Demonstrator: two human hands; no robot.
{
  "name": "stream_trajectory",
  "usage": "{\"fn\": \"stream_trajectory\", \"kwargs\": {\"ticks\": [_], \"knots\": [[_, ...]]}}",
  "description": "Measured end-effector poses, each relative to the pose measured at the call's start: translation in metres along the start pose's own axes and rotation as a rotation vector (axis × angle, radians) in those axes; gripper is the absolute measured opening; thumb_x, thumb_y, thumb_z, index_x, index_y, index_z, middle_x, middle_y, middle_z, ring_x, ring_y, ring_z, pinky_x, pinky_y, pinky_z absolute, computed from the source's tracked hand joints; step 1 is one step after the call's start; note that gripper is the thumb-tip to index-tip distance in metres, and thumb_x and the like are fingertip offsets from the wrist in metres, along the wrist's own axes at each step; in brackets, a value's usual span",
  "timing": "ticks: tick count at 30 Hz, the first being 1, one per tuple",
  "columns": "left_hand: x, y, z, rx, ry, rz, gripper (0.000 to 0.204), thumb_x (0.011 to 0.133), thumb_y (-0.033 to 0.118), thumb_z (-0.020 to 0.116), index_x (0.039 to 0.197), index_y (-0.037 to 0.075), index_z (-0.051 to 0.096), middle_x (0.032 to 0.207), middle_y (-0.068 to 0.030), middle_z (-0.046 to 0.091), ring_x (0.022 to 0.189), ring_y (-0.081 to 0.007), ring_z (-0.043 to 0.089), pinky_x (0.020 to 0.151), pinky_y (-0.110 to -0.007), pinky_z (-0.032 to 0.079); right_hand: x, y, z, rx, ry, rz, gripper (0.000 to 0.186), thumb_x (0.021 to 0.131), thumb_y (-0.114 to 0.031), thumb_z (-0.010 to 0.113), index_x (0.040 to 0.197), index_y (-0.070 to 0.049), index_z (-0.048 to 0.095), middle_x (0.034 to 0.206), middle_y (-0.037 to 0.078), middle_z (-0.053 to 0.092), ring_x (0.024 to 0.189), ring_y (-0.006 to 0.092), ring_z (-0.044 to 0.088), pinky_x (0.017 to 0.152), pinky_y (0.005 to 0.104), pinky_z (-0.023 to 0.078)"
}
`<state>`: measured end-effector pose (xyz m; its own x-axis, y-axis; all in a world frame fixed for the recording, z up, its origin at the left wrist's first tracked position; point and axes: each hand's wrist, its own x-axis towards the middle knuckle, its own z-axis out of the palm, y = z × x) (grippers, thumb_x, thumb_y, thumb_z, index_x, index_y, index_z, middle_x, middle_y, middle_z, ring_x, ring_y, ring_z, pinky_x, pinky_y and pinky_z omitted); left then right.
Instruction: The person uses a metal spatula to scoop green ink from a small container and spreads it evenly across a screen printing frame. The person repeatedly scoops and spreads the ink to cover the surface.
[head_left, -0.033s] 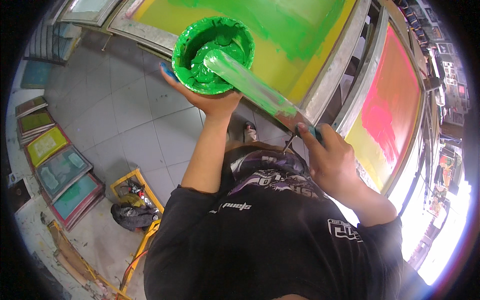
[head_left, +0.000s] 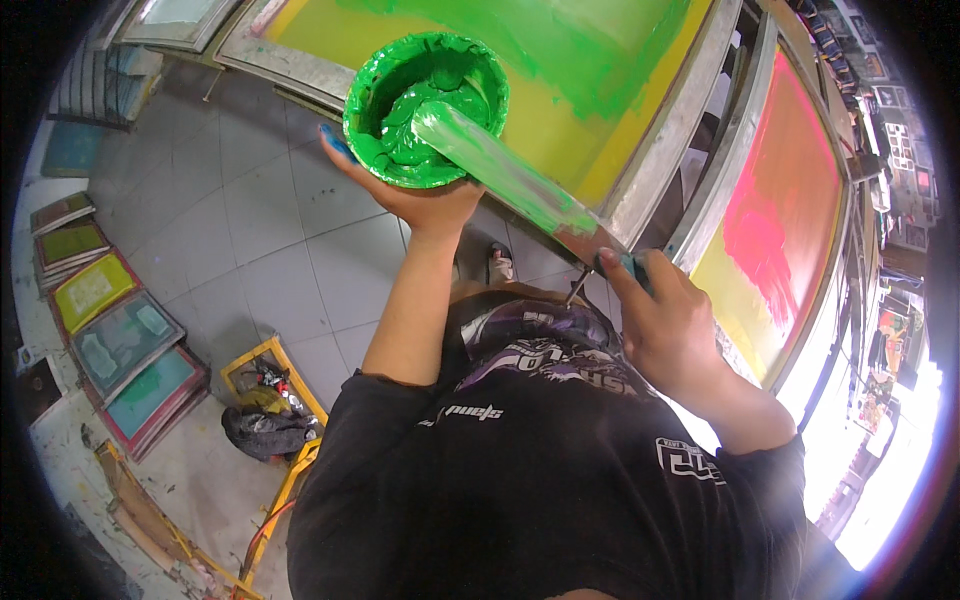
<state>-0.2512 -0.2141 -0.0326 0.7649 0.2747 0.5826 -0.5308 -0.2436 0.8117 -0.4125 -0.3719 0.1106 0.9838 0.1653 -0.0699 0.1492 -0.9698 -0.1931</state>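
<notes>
A round tub (head_left: 362,140) of thick green ink (head_left: 400,118) is gripped from its near side by my left hand (head_left: 430,205), tilted so its mouth shows. Blue stains mark a fingertip of that hand. My right hand (head_left: 668,315) is closed round the handle of a long flat spatula (head_left: 510,175). The blade, streaked with green, slants across the tub's rim, and its tip is over or in the ink; I cannot tell how deep. Beyond the tub lies a framed printing screen (head_left: 560,130), yellow with green ink smeared over it.
To the right is another framed screen (head_left: 770,230) with pink ink. Stacked small frames (head_left: 125,330) line the floor at left. A yellow metal frame (head_left: 275,350) stands near a dark crumpled bag (head_left: 265,432). Grey floor tiles (head_left: 270,220) run below.
The spatula and my right hand have shifted very slightly to the right. The tub and my left hand are practically still.
</notes>
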Motion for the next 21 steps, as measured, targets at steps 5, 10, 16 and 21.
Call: {"fn": "stream_trajectory", "kwargs": {"ticks": [5, 10, 16, 21], "knots": [[-0.002, -0.006, 0.003, -0.121, 0.020, -0.024, 0.136, 0.043, 0.016, 0.088, 0.141, 0.005, -0.006, 0.131, -0.0165, 0.036, 0.119, -0.0266, 0.042, 0.104, -0.040, 0.031, -0.010, 0.004, -0.013, -0.063, -0.042, 0.007, 0.056, 0.065, -0.004, 0.061, 0.120, -0.011, 0.055, 0.084, 0.011, 0.048, 0.070, 0.0272, 0.055, 0.055, 0.0374, 0.047], [0.005, -0.009, 0.004, 0.020, 0.007, 0.081, 0.137, 0.044, 0.021, 0.089, 0.141, 0.003, -0.005, 0.132, -0.0174, 0.035, 0.119, -0.0272, 0.043, 0.104, -0.040, 0.030, -0.011, 0.011, -0.029, -0.153, -0.052, -0.020, 0.053, 0.065, -0.003, 0.061, 0.117, -0.009, 0.057, 0.084, 0.012, 0.049, 0.070, 0.0262, 0.055, 0.054, 0.0368, 0.047], [0.004, -0.008, 0.005, -0.120, 0.032, -0.001, 0.137, 0.043, 0.022, 0.089, 0.141, 0.003, -0.005, 0.132, -0.0187, 0.035, 0.119, -0.0275, 0.042, 0.104, -0.040, 0.030, -0.014, 0.013, -0.047, -0.206, -0.068, -0.066, 0.049, 0.064, 0.000, 0.059, 0.113, -0.007, 0.058, 0.081, 0.011, 0.047, 0.066, 0.0245, 0.053, 0.050, 0.0360, 0.043], [0.005, -0.014, 0.004, -0.088, 0.013, 0.056, 0.137, 0.042, 0.019, 0.088, 0.141, 0.003, -0.005, 0.132, -0.0183, 0.034, 0.120, -0.0275, 0.042, 0.105, -0.040, 0.030, -0.015, 0.016, -0.056, -0.194, -0.059, -0.069, 0.048, 0.065, 0.001, 0.058, 0.112, -0.009, 0.059, 0.079, 0.010, 0.047, 0.065, 0.0242, 0.052, 0.050, 0.0359, 0.042]]}}
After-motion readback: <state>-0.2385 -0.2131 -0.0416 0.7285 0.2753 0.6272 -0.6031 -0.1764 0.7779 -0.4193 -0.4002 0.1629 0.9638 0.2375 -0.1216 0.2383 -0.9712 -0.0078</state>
